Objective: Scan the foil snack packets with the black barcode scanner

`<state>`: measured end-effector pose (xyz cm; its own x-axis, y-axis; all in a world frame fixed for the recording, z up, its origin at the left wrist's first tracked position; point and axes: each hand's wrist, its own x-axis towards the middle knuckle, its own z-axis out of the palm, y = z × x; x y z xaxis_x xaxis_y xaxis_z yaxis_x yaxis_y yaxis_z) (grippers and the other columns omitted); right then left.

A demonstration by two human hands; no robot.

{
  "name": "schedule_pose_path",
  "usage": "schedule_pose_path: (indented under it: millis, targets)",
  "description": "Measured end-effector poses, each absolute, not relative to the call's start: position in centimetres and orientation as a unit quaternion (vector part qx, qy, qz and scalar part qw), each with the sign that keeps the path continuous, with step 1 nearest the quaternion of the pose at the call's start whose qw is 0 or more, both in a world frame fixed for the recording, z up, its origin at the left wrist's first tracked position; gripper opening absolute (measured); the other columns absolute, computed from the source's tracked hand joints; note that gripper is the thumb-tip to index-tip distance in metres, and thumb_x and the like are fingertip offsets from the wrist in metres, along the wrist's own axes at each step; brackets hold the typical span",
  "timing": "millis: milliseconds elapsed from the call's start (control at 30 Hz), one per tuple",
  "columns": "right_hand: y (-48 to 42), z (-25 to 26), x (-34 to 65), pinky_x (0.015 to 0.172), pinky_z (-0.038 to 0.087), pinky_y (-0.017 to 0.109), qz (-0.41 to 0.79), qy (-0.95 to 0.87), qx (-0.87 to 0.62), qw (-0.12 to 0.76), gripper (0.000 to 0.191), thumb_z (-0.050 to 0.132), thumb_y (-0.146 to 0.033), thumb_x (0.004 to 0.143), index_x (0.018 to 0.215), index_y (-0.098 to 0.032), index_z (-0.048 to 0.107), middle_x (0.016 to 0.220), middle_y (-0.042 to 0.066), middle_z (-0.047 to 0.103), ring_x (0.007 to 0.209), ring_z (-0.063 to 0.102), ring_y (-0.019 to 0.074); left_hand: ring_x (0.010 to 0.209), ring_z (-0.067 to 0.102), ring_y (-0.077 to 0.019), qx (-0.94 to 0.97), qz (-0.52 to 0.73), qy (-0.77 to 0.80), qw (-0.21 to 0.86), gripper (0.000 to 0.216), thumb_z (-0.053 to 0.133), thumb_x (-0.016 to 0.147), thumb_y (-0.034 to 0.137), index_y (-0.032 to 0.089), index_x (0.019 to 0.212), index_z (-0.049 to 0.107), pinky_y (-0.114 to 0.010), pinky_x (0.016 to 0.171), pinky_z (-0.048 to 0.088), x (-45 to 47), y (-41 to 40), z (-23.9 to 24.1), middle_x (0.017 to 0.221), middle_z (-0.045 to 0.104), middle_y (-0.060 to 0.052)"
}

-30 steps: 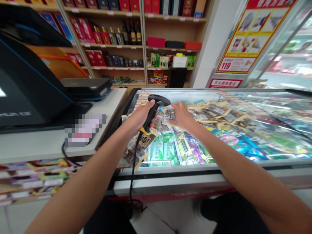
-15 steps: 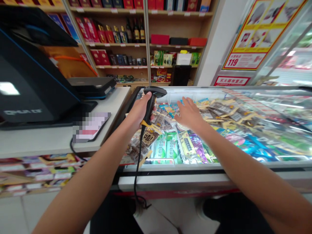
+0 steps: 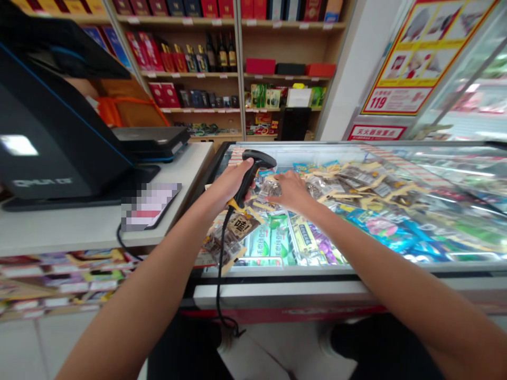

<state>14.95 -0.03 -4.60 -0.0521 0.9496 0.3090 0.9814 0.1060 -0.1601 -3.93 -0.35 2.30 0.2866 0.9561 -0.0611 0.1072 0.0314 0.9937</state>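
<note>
My left hand (image 3: 233,186) is wrapped round the handle of a black and yellow barcode scanner (image 3: 249,179), its head tilted up and to the right. A black cable hangs from the handle past the freezer edge. My right hand (image 3: 293,191) is just right of the scanner, thumb and fingers on either side of a brown snack packet (image 3: 269,188), partly hiding it. Many similar packets (image 3: 364,177) lie heaped on the glass to the right. Another brown packet (image 3: 240,224) lies below the scanner.
The chest freezer (image 3: 285,293) holds wrapped goods under its glass. On the left counter (image 3: 79,232) stand a dark checkout terminal (image 3: 59,137) and a phone (image 3: 156,206) with a blurred screen. Shelves with boxes and bottles (image 3: 222,53) line the back.
My right hand has moved left and down onto the brown packet near the scanner. The scanner has shifted slightly right and down in my left hand.
</note>
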Motion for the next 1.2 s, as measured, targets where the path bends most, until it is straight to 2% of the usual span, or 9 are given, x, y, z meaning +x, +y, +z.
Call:
schedule_pose_path:
  millis: [333,533,733,900,1000,1100,1200]
  targets:
    - [-0.1,-4.1,17.5,0.104,0.039,0.052,-0.062,-0.703,-0.691,0.154,0.064,0.077,-0.055,0.081,0.131,-0.015,0.064,0.127,0.021,0.055,0.128,0.048,0.0422,0.034,0.049,-0.0093,0.639,0.296,0.467,0.534,0.037,0.043,0.102,0.044,0.018,0.079,0.056,-0.02,0.035,0.035,-4.1,-0.8,2.5,0.06,0.059,0.0]
    - [-0.3,-3.6,17.7,0.105,0.04,0.055,-0.045,-0.703,-0.697,0.135,0.064,0.074,-0.057,0.083,0.132,-0.017,0.063,0.13,0.021,0.055,0.131,0.047,0.0428,0.034,0.05,-0.0108,0.636,0.322,0.465,0.525,0.042,0.045,0.1,0.048,0.017,0.075,0.058,-0.022,0.032,0.033,-4.0,-0.5,2.1,0.061,0.061,-0.003]
    - [0.3,-2.8,21.3,0.11,0.038,0.058,0.034,-0.716,-0.695,0.055,0.071,0.079,-0.056,0.076,0.137,-0.021,0.063,0.134,0.019,0.06,0.134,0.049,0.0445,0.034,0.051,-0.0114,0.611,0.362,0.461,0.532,0.039,0.053,0.096,0.051,0.018,0.076,0.059,-0.022,0.032,0.033,-4.0,-0.1,1.9,0.06,0.062,-0.002]
    - [0.8,-2.5,25.2,0.108,0.044,0.054,0.068,-0.735,-0.673,0.034,0.072,0.082,-0.058,0.07,0.13,-0.02,0.068,0.139,0.018,0.061,0.131,0.054,0.0433,0.033,0.051,-0.0115,0.609,0.361,0.465,0.531,0.037,0.05,0.098,0.048,0.018,0.078,0.058,-0.022,0.032,0.033,-4.1,0.1,2.0,0.059,0.061,-0.001]
    - [0.2,-1.9,26.2,0.109,0.043,0.055,0.075,-0.729,-0.68,0.025,0.073,0.083,-0.058,0.069,0.131,-0.022,0.068,0.143,0.017,0.06,0.133,0.054,0.0425,0.033,0.051,-0.0112,0.606,0.362,0.466,0.533,0.037,0.05,0.098,0.048,0.018,0.078,0.056,-0.021,0.032,0.033,-4.1,0.0,2.1,0.06,0.061,-0.001]
    - [-0.8,-1.2,24.8,0.113,0.037,0.059,0.048,-0.714,-0.698,-0.005,0.073,0.078,-0.059,0.076,0.137,-0.021,0.065,0.147,0.018,0.057,0.14,0.047,0.045,0.033,0.051,-0.0111,0.606,0.367,0.467,0.53,0.037,0.049,0.099,0.047,0.018,0.076,0.055,-0.021,0.032,0.032,-4.0,-0.3,2.2,0.06,0.061,-0.001]
    - [-1.6,-1.4,21.2,0.112,0.036,0.06,-0.03,-0.726,-0.687,0.025,0.06,0.056,-0.056,0.095,0.141,-0.018,0.061,0.139,0.02,0.062,0.135,0.051,0.0442,0.033,0.051,-0.0107,0.605,0.37,0.469,0.527,0.036,0.05,0.099,0.046,0.019,0.075,0.054,-0.021,0.032,0.032,-3.9,-0.6,2.3,0.058,0.061,-0.001]
